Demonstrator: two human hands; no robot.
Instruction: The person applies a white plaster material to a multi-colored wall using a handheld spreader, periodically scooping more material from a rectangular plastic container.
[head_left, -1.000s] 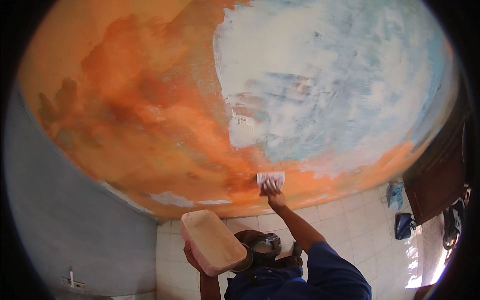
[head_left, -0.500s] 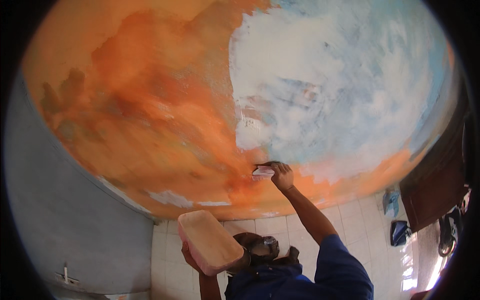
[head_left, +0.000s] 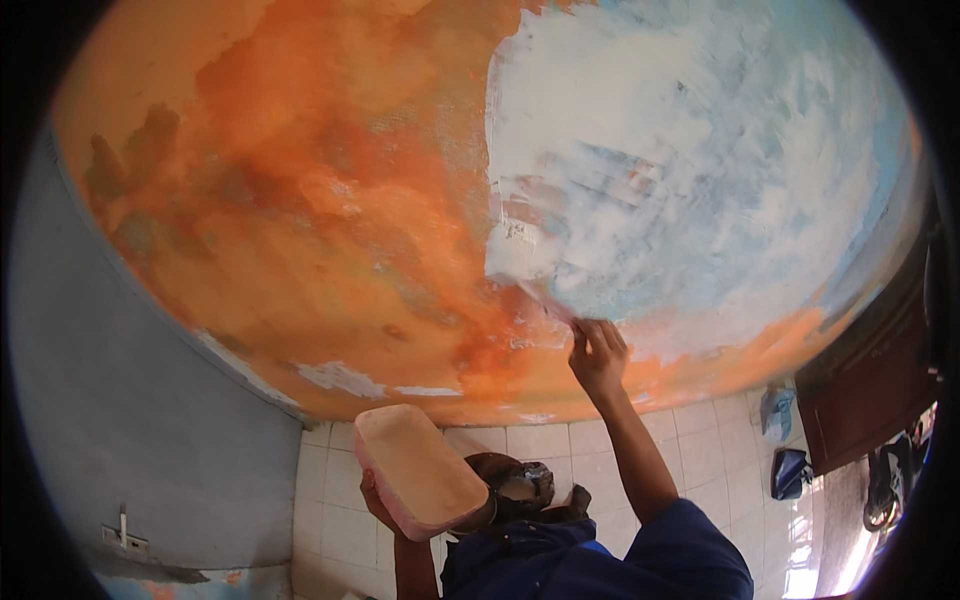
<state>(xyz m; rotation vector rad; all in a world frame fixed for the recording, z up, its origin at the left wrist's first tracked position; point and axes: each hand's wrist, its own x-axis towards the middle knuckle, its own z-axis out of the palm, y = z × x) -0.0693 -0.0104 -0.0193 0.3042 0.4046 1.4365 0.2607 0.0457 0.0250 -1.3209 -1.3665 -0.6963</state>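
My right hand [head_left: 600,358] reaches up to the wall with its fingers closed on a putty knife [head_left: 546,303]. The thin pale pinkish blade lies against the wall, near the lower left corner of a white-coated patch [head_left: 580,110]. Orange paint [head_left: 330,230] covers the wall left of that patch and below it. Low on my left, my left hand [head_left: 374,497] grips the side of a pink rectangular tub [head_left: 420,470]. The tub's broad face is tan and looks smooth; I cannot tell whether that is a filling. Most of the left fingers are hidden by the tub.
A grey wall [head_left: 140,380] with a socket plate [head_left: 125,540] stands on the left. White tiles [head_left: 700,455] cover the floor. Dark, bulky items [head_left: 515,478] sit below the wall. At right are a blue bag [head_left: 790,472], a light-blue plastic bag [head_left: 777,412] and a brown door [head_left: 870,410].
My right hand has shifted a little right and down, and the putty knife's blade has turned to point up and left against the wall. The left hand still holds the tub.
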